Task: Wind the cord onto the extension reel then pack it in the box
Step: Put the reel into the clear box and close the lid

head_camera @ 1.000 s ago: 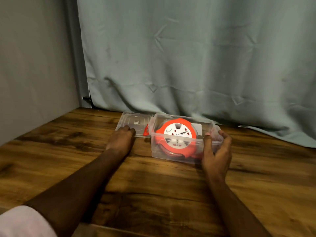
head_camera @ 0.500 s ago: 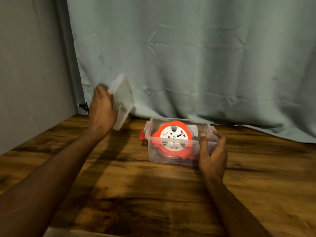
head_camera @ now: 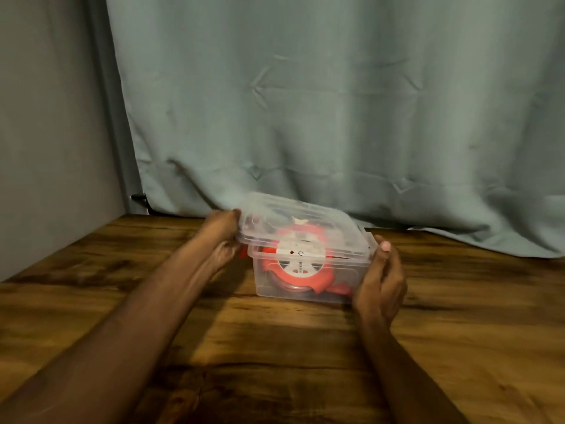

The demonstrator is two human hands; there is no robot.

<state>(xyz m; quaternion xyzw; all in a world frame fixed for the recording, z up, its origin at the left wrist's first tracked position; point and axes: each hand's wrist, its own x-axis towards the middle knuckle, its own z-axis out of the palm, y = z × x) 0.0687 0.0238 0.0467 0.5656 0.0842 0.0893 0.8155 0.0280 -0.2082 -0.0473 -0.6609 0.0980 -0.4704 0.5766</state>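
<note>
A clear plastic box [head_camera: 333,281] stands on the wooden table with the orange and white extension reel [head_camera: 298,269] inside it. The clear lid [head_camera: 305,221] lies over the top of the box, tilted, its left end raised. My left hand [head_camera: 221,237] grips the lid's left edge. My right hand [head_camera: 380,280] holds the box's right end, thumb up against the rim. An orange latch shows at the box's left side, partly hidden by my left hand.
The wooden table [head_camera: 275,347] stretches toward me. A grey-green curtain [head_camera: 336,117] hangs right behind the box, and a grey wall [head_camera: 46,133] closes off the left side.
My left hand picked the lid up from the table, swung it through the air and brought it down over the box. My right hand stayed on the box's right end.
</note>
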